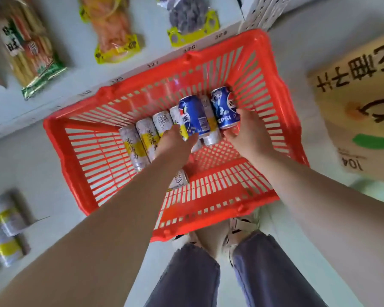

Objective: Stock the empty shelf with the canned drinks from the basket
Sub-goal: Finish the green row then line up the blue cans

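Both forearms enter from 6 o'clock and reach down into the red basket (80, 173), which sits on the pale floor at the centre of the view, against the shelf edge at 12 o'clock.

Left hand (175, 145): palm down, fingers curled over the blue can (194, 116), gripping its lower end. This can lies on its side on top of the others, long axis running from 5 o'clock to 11 o'clock.

Right hand (248, 131): fingers and thumb wrapped around the bottom of the second blue can (223, 107), at 1 o'clock from centre. Its long axis runs roughly from 5 o'clock to 11 o'clock, nearly parallel to the first.

Silver and yellow cans (140, 140) lie side by side in a row on the basket floor, just left of the blue ones, axes also near 5 to 11 o'clock. One more silver can (179, 178) shows beneath the left forearm.

Outside the basket: snack packets (31, 47) on the shelf at 11 o'clock, a cardboard box (353, 96) at 3 o'clock, and two blurred silver cans (7, 231) at 8 o'clock.
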